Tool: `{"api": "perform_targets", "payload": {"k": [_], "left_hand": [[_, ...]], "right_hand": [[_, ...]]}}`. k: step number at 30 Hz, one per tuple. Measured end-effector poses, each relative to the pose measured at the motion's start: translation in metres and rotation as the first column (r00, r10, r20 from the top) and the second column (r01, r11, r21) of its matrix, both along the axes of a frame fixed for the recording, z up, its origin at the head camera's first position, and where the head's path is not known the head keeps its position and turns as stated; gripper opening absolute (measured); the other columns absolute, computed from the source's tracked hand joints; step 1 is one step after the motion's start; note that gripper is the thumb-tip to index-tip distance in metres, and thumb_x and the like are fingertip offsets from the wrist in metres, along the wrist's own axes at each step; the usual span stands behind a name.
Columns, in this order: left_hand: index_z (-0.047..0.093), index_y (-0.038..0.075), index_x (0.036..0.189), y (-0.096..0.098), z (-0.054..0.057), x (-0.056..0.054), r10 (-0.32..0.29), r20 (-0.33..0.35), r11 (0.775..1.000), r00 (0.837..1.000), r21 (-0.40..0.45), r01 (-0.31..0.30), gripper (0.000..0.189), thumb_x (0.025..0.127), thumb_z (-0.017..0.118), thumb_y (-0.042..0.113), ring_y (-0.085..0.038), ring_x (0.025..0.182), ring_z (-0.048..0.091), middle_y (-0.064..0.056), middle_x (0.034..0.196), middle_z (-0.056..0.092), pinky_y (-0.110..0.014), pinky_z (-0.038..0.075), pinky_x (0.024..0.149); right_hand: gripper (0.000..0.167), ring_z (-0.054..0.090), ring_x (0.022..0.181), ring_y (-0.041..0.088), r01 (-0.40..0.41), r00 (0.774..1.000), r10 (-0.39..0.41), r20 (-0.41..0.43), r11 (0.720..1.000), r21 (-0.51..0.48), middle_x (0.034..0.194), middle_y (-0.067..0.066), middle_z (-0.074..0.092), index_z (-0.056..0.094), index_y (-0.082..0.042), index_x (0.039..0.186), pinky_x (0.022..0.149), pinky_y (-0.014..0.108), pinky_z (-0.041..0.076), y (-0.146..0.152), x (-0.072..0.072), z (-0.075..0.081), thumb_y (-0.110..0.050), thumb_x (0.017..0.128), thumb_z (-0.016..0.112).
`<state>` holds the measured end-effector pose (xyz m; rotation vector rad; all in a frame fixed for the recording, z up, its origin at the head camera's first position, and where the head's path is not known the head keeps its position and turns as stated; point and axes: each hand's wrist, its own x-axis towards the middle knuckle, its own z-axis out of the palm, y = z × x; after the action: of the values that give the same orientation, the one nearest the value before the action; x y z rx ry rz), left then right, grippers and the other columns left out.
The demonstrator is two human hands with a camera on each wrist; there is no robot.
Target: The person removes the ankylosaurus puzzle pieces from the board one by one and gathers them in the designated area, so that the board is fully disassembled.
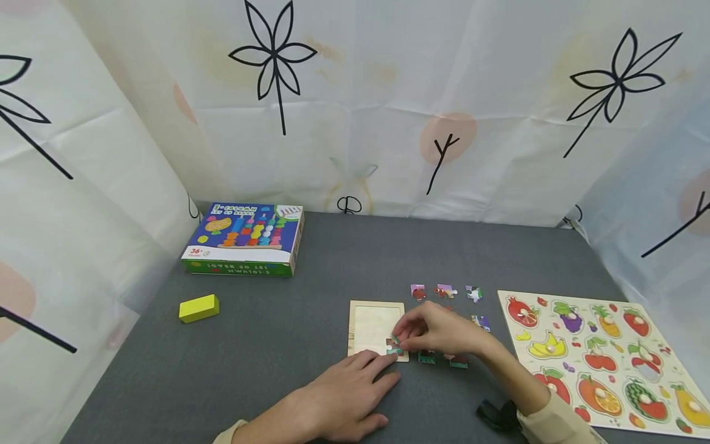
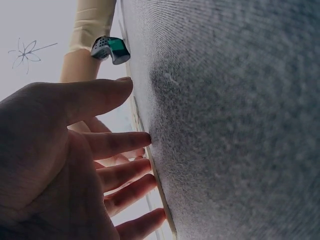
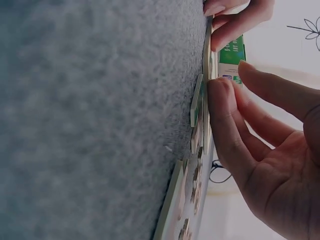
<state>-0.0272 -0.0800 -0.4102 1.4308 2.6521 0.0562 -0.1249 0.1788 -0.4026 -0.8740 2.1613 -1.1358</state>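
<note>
A small wooden puzzle tray (image 1: 368,317) lies on the dark table, with jigsaw pieces (image 1: 394,349) in its lower right corner. My left hand (image 1: 355,391) rests palm down, its fairly straight fingertips at the tray's near edge. In the left wrist view the fingers (image 2: 122,180) are spread along that edge. My right hand (image 1: 438,330) reaches over the corner pieces, its fingertips close together there from above. The right wrist view shows the index fingertip (image 3: 220,92) against the tray, while the thumb (image 3: 265,82) stands apart, with nothing seen between them.
Loose puzzle pieces (image 1: 445,290) lie right of the tray, some hidden behind my right hand. A fruit knob puzzle board (image 1: 524,336) lies farther right. At the left are a yellow block (image 1: 198,308) and a bead-set box (image 1: 244,237). A patterned cloth (image 1: 377,123) closes off the back.
</note>
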Motion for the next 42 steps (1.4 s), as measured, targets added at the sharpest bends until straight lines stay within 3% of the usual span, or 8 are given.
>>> {"api": "perform_targets", "payload": {"k": [13, 17, 21, 25, 42], "left_hand": [[0.055, 0.021, 0.156, -0.001, 0.0, -0.001, -0.001, 0.025, 1.0, 1.0, 0.012, 0.001, 0.06, 0.107, 0.063, 0.054, -0.016, 0.147, 0.049, 0.0, 0.17, 0.045, -0.031, 0.047, 0.121], [0.055, 0.018, 0.155, -0.004, 0.002, -0.004, 0.003, 0.093, 0.999, 0.996, 0.043, -0.007, 0.058, 0.108, 0.063, 0.05, -0.015, 0.149, 0.048, -0.001, 0.171, 0.043, -0.029, 0.05, 0.119], [0.055, 0.016, 0.156, -0.008, 0.004, -0.008, 0.027, 0.198, 0.996, 0.98, 0.077, -0.043, 0.057, 0.109, 0.063, 0.046, -0.013, 0.152, 0.046, 0.001, 0.171, 0.043, -0.027, 0.053, 0.114], [0.055, 0.015, 0.157, -0.008, 0.006, -0.011, 0.033, 0.248, 0.995, 0.968, 0.086, -0.056, 0.057, 0.109, 0.063, 0.045, -0.012, 0.154, 0.044, 0.004, 0.172, 0.042, -0.028, 0.055, 0.112], [0.056, 0.015, 0.156, -0.008, 0.006, -0.012, 0.002, 0.244, 0.996, 0.97, 0.083, -0.023, 0.055, 0.11, 0.062, 0.044, -0.012, 0.154, 0.044, 0.004, 0.171, 0.043, -0.028, 0.051, 0.117]], "right_hand": [[0.013, 0.069, 0.074, 0.005, -0.005, 1.0, 0.006, -0.016, 0.998, 0.061, 0.085, 0.011, 0.078, 0.079, 0.003, 0.107, 0.069, 0.022, 0.058, -0.006, -0.011, -0.001, -0.005, 0.099, 0.072], [0.011, 0.07, 0.073, 0.007, -0.007, 1.0, 0.008, -0.015, 0.998, 0.07, 0.084, 0.011, 0.078, 0.079, 0.002, 0.105, 0.067, 0.023, 0.058, -0.008, -0.013, -0.001, -0.005, 0.098, 0.073], [0.01, 0.069, 0.073, 0.008, -0.011, 1.0, 0.012, -0.019, 0.997, 0.07, 0.083, 0.012, 0.077, 0.078, 0.001, 0.104, 0.067, 0.022, 0.057, -0.01, -0.013, -0.001, -0.005, 0.098, 0.075], [0.008, 0.067, 0.071, 0.008, -0.006, 1.0, 0.007, -0.016, 0.998, 0.061, 0.082, 0.01, 0.076, 0.077, 0.001, 0.102, 0.065, 0.022, 0.056, -0.012, -0.012, 0.0, -0.006, 0.097, 0.076], [0.005, 0.073, 0.082, 0.01, 0.046, 0.998, -0.045, -0.04, 0.999, 0.017, 0.092, 0.006, 0.077, 0.073, -0.003, 0.103, 0.077, 0.025, 0.062, -0.002, -0.002, 0.009, -0.006, 0.1, 0.074]]}}
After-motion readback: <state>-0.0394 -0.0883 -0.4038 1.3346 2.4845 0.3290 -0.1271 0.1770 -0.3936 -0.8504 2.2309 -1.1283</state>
